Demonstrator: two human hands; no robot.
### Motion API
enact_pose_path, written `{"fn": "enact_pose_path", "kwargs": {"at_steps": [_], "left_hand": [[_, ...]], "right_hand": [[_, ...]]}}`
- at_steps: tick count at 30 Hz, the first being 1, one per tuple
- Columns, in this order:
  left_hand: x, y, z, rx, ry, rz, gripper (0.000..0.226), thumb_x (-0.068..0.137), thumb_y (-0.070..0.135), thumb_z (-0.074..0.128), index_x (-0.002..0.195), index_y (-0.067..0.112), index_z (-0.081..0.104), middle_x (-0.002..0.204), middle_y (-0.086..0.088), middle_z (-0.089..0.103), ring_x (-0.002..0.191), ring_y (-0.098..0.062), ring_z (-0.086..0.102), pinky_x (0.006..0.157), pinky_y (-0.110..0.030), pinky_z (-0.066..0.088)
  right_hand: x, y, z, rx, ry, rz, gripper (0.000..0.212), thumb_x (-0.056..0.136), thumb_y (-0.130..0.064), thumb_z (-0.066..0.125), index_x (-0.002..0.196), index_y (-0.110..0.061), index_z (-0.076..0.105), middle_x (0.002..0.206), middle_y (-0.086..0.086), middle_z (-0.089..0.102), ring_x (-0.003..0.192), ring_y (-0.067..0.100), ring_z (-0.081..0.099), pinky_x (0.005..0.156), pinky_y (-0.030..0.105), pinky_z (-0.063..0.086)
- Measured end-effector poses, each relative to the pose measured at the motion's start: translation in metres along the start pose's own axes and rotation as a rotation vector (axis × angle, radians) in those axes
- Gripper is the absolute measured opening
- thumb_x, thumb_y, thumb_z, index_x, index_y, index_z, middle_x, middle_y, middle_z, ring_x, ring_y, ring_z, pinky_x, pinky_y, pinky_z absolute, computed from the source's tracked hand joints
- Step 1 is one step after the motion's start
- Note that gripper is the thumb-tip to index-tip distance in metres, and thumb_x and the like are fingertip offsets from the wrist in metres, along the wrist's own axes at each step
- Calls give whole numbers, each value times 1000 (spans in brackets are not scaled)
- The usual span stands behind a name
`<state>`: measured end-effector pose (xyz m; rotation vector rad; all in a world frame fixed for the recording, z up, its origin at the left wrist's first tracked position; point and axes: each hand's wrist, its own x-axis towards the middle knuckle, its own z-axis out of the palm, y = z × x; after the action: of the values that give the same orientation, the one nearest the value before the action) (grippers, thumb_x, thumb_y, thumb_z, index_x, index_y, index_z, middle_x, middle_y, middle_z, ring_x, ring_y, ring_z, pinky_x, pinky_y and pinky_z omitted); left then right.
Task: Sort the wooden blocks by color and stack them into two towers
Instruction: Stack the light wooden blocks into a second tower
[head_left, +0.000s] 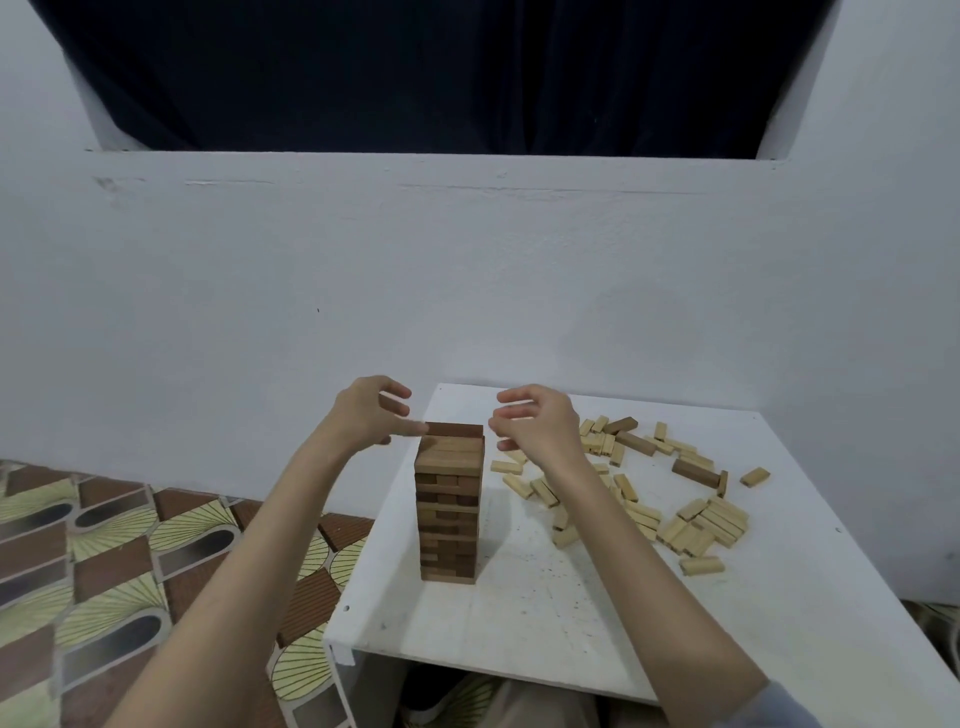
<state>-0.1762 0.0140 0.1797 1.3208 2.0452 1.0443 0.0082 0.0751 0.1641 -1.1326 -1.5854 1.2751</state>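
I'm hovering both hands at the top of the brown tower (450, 506), which is standing near the left edge of the white table (571, 613). Left hand (366, 413) and right hand (537, 423) are apart, fingers loosely curled, gripping nothing; left fingertips look just touching the top block (456, 430). Light blocks (691, 525) are lying scattered right, with a few brown ones (695, 472) among them. I'm judging: square the top layer gently, equal pressure both sides, no shoving.

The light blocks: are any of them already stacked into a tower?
No, the light blocks all lie loose on the white table, and only the brown tower stands.
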Motion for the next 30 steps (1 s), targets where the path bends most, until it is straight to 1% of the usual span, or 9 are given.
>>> {"fn": "enact_pose_path", "kwargs": {"at_steps": [3, 5, 6, 8, 11, 14, 16, 21, 30], "left_hand": [[3, 7, -13, 156, -133, 154, 71, 68, 34, 81, 128, 18, 47, 123, 2, 54, 110, -15, 51, 88, -27, 45], [2, 14, -17, 247, -286, 186, 94, 57, 45, 83, 136, 23, 38, 131, 9, 46, 123, -10, 40, 103, -31, 37], [2, 17, -17, 288, -342, 188, 100, 56, 45, 84, 139, 24, 33, 135, 10, 42, 127, -9, 35, 107, -32, 32], [5, 21, -14, 385, -414, 193, 100, 63, 33, 85, 143, 24, 25, 144, 9, 35, 134, -12, 29, 109, -30, 27], [11, 22, -7, 520, -492, 167, 107, 64, 30, 86, 145, 26, 16, 149, 11, 28, 139, -15, 24, 110, -31, 26], [16, 19, 0, 599, -531, 133, 117, 61, 29, 88, 147, 27, 8, 151, 11, 25, 140, -16, 24, 111, -34, 28], [19, 17, 5, 630, -531, 126, 121, 60, 28, 89, 147, 27, 5, 151, 11, 26, 139, -17, 25, 112, -36, 30], [22, 10, 12, 678, -522, 131, 123, 60, 25, 88, 148, 24, 3, 148, 7, 33, 135, -20, 32, 110, -37, 32], [27, 4, 15, 666, -498, 159, 117, 62, 24, 87, 147, 24, 7, 146, 2, 36, 132, -22, 34, 108, -36, 34]], "right_hand": [[8, -12, -6, -95, 5, -125, 25, 82, 3, 65, 102, -12, 66, 95, 6, 67, 73, 16, 61, 57, 17, 52], [12, -22, -11, -230, -60, -178, 32, 82, 3, 63, 109, -14, 64, 102, 4, 64, 75, 11, 57, 56, 16, 47], [12, -27, -13, -304, -125, -184, 38, 82, 2, 64, 116, -16, 61, 108, 4, 61, 78, 10, 55, 56, 16, 45], [12, -34, -15, -459, -298, -184, 54, 81, -3, 68, 129, -19, 50, 121, 4, 54, 91, 13, 52, 60, 17, 44], [12, -35, -10, -682, -527, -179, 86, 75, -13, 78, 144, -23, 29, 138, 6, 43, 114, 19, 47, 81, 25, 44], [14, -27, 1, -859, -584, -169, 114, 65, -29, 87, 150, -27, 11, 146, 6, 35, 135, 24, 32, 102, 42, 40], [15, -22, 7, -955, -582, -168, 124, 61, -35, 89, 150, -30, 4, 146, 6, 34, 138, 26, 26, 104, 50, 38], [15, -12, 15, -1031, -572, -157, 130, 59, -37, 89, 151, -26, -2, 137, 9, 44, 131, 29, 33, 102, 48, 41], [12, -10, 8, -996, -562, -188, 121, 68, -32, 85, 152, -22, -2, 144, 10, 41, 129, 30, 41, 102, 43, 41]]}}
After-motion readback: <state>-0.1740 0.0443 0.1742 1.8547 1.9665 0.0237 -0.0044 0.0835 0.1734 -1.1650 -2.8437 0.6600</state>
